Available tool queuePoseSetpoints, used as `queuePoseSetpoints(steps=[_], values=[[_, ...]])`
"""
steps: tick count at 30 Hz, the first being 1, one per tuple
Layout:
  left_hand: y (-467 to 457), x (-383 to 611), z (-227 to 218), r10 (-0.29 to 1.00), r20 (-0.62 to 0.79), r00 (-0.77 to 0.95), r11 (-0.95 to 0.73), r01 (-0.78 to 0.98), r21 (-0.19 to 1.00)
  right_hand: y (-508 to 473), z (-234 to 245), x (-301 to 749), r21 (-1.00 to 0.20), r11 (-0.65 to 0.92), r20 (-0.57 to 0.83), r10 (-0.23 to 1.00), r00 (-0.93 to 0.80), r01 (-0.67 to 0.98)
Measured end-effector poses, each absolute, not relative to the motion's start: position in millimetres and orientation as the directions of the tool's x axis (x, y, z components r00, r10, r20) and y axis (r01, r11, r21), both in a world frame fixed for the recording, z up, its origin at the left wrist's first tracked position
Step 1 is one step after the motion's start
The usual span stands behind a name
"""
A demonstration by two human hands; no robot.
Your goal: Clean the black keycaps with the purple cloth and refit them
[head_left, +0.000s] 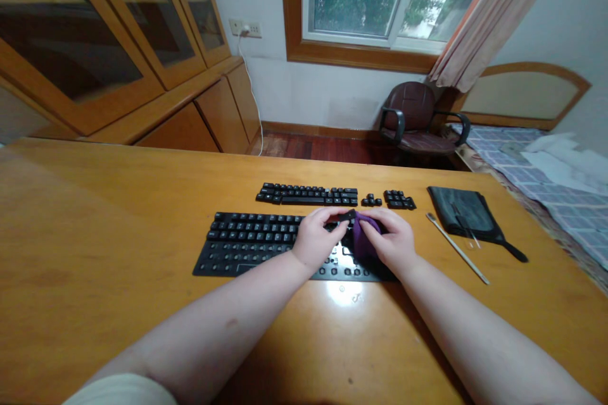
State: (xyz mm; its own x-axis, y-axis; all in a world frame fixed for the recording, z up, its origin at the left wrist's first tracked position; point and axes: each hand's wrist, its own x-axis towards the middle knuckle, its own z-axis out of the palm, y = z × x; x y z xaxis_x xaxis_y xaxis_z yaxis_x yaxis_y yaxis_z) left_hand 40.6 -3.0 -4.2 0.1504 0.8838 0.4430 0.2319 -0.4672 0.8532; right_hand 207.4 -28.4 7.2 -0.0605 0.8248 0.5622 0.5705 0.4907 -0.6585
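A black keyboard (247,242) lies on the wooden desk (95,221), with many keycaps missing from its right part. My left hand (316,237) is closed in a pinch on a small black keycap (348,215) above the keyboard. My right hand (392,240) is closed on a purple cloth (365,234) that touches the keycap. Behind the keyboard, removed keycaps (308,194) lie in rows, with two smaller groups (399,200) to their right.
A thin metal tool (456,247) and a dark pouch (463,212) lie at the right of the desk. Beyond it stand a brown office chair (413,117), wooden cabinets (142,44) at left, and a bed (546,171) at right.
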Motion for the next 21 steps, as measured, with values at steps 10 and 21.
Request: queuePoseSetpoints(steps=[10,21], values=[[-0.5,37.3,-0.9,0.837,0.514,0.186,-0.546,0.222,0.808,-25.9,2.7,209.6,-0.809,0.322,0.479,0.846,0.234,0.492],[3.3,37.7,-5.6,0.856,0.476,0.203,-0.512,0.202,0.835,-26.4,2.5,204.7,-0.814,0.362,0.417,0.909,0.023,0.455]])
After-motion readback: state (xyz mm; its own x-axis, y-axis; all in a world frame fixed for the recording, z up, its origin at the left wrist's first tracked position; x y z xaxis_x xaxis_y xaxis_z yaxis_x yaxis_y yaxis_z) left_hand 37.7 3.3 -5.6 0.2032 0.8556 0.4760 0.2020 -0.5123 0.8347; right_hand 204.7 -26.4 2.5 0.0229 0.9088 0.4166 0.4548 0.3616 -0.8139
